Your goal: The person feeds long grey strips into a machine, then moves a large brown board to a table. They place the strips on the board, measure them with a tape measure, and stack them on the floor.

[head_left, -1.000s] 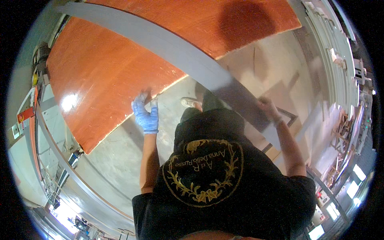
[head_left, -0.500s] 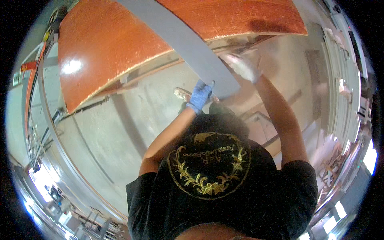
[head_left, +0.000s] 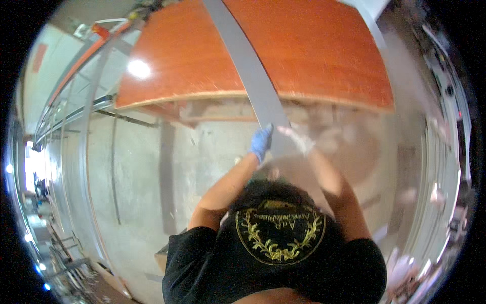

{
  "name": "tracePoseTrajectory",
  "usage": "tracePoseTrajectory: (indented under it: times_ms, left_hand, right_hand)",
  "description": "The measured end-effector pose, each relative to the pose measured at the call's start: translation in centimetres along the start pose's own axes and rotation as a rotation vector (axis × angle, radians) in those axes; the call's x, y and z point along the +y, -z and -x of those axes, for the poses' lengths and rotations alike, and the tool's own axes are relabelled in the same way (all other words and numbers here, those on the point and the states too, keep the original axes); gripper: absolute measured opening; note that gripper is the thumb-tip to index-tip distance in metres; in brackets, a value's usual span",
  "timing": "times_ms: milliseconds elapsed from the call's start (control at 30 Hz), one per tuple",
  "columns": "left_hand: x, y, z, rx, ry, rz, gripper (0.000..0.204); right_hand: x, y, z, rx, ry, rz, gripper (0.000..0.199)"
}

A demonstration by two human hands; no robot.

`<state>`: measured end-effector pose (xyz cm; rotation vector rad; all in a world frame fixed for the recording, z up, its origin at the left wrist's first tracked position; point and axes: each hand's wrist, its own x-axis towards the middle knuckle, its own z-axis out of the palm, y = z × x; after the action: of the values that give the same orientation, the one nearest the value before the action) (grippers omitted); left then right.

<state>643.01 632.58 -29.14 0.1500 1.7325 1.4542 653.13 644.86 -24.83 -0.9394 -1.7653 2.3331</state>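
A long, flat grey strip lies across the orange-red wooden tabletop, its near end sticking out over the edge toward me. My left hand, in a blue glove, is closed on the strip's left edge near that end, thumb on top. On the opposite edge is my right hand in a whitish glove, slightly smeared by motion. Its thumb side rests on the grey face, and the other fingers are hidden beneath. The strip's far end runs out of the picture at the top.
Orange and grey metal rails stand left of the tabletop. Long pale boards are stacked along the right side. Under the table's near edge, wooden framing shows above the grey floor.
The view has turned, and the strip now points more straight away from me. My right hand has come from farther up beside the strip to its near end, opposite my left.
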Motion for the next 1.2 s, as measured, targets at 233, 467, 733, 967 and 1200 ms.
tracePoseTrajectory:
  times_ms: [233,467,733,967,1200]
  left_hand:
    - [0.7,-0.3,1.2,-0.006,0.057,0.130,0.042]
    - [1.7,0.5,3.9,-0.209,0.105,0.309,0.055]
    - [9.1,-1.1,6.1,-0.249,-0.003,0.490,0.049]
    - [9.9,-0.9,6.5,-0.277,-0.014,0.462,0.056]
    - [7.5,-0.7,5.8,-0.447,0.052,0.569,0.061]
  right_hand:
    - [3.0,1.0,1.6,0.024,0.017,-0.076,0.045]
    - [0.8,1.8,6.6,-0.128,-0.188,-0.299,0.045]
    - [-4.3,1.8,8.7,-0.141,0.013,-0.493,0.040]
    - [-5.9,1.2,10.0,-0.115,0.040,-0.374,0.037]
    - [-1.9,1.8,8.5,0.030,0.187,0.050,0.039]
